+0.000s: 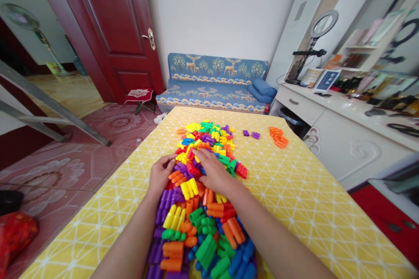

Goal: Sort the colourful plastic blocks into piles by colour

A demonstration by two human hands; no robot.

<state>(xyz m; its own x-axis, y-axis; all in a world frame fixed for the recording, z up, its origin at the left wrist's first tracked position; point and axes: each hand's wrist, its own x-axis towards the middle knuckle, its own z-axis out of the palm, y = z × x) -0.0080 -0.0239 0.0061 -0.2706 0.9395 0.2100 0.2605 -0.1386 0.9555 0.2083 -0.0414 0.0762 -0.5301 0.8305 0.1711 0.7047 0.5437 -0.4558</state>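
A long heap of bright plastic building blocks [203, 200] in several colours runs down the middle of a table under a yellow patterned cloth [294, 192]. My left hand [161, 173] rests on the heap's left edge with fingers slightly curled over orange and purple blocks. My right hand [209, 166] lies flat on the heap, fingers stretched toward the far blocks. Neither hand visibly grips a block. Apart from the heap lie a small pile of orange blocks [279, 137] and a few purple blocks [251, 134] at the far right.
A blue patterned sofa [216, 83] stands beyond the table's far end. A white dresser [347, 122] with a ring light [323, 24] lines the right side. A red door [111, 30] and a small stool [140, 96] are at the left, with a metal ladder [49, 109].
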